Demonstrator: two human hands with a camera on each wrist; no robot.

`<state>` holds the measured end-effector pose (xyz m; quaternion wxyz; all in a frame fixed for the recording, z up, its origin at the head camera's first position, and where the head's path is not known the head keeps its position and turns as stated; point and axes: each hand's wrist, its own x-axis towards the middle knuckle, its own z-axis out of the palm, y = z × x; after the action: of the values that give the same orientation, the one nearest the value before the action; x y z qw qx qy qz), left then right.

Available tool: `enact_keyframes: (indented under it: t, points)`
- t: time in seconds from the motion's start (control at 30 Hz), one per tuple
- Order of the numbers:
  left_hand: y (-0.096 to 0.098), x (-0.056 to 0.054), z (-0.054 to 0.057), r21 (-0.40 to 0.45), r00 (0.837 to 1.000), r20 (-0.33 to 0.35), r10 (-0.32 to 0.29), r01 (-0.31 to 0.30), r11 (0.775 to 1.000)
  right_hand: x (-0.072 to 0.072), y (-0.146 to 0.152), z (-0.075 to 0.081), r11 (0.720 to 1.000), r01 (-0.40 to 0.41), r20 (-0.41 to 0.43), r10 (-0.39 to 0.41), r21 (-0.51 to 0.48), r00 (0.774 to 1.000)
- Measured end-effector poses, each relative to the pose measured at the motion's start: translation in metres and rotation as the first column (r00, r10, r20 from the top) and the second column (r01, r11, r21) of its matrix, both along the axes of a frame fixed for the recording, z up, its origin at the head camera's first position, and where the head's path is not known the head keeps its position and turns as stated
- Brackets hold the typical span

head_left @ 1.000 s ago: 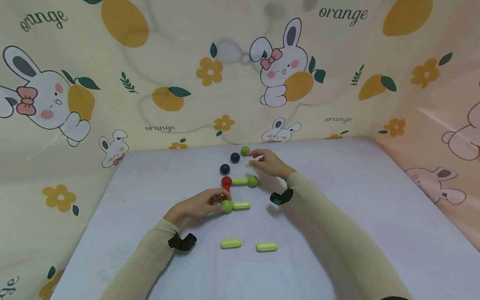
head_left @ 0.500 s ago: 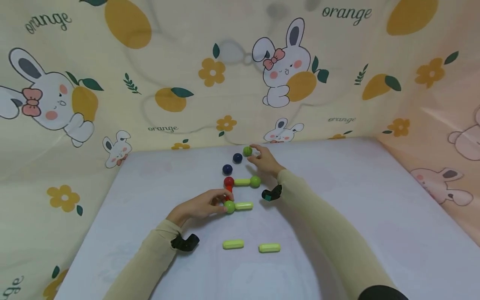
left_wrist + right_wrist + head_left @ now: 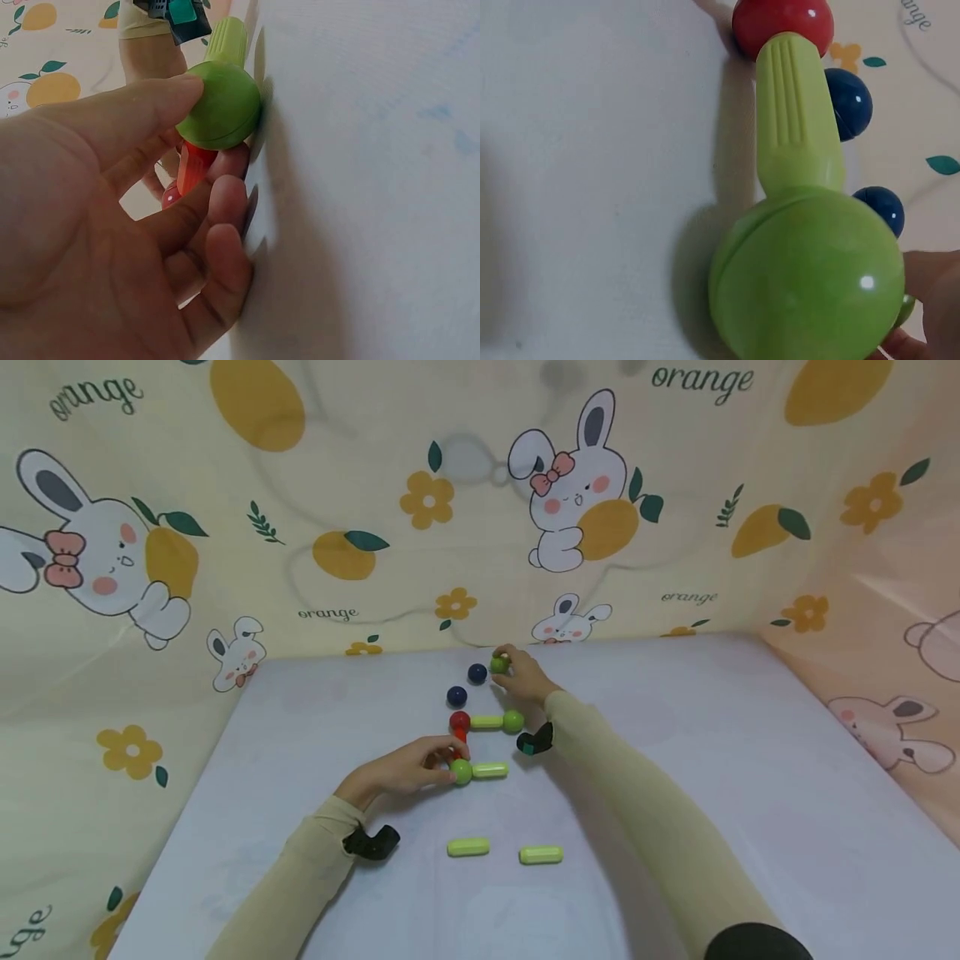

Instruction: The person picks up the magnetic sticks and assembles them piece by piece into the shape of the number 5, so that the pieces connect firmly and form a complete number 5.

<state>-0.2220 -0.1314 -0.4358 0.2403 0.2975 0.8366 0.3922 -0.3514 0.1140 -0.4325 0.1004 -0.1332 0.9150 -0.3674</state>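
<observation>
My left hand pinches a green ball between thumb and fingers, at the near corner of a joined ball-and-rod piece. From that ball a light green rod points right, and a red rod leads back to a red ball. Another light green rod links the red ball to a second green ball. Farther back, my right hand has its thumb and fingers around a loose green ball, which they partly cover.
Two dark blue balls, one nearer and one farther, lie left of my right hand. Two loose light green rods, left and right, lie toward the front of the white table. A printed cloth stands behind.
My right hand has moved left to the loose green ball, and its fingers have closed around it. The left hand keeps its hold on the near green ball.
</observation>
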Motion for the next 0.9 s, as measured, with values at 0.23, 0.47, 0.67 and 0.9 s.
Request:
enact_keyframes:
  t: [0.23,0.47,0.67,0.9]
  points:
    - [0.002,0.002,0.002,0.001,1.000,-0.005,-0.002,0.002,1.000,0.000,0.012,-0.005,0.998,0.068,0.020,-0.068,-0.010,0.997]
    - [0.002,0.002,0.002,-0.006,1.000,-0.003,0.002,-0.002,1.000,0.009,0.024,-0.002,0.996,0.049,0.002,-0.049,-0.079,0.999]
    - [0.001,0.003,0.002,-0.001,1.000,0.009,0.006,-0.006,1.000,0.016,0.028,0.002,0.990,0.033,-0.038,-0.039,-0.140,0.999]
    - [0.000,0.003,0.001,-0.005,1.000,0.009,0.013,-0.013,1.000,0.031,0.032,0.005,0.981,0.015,-0.056,-0.026,-0.195,0.998]
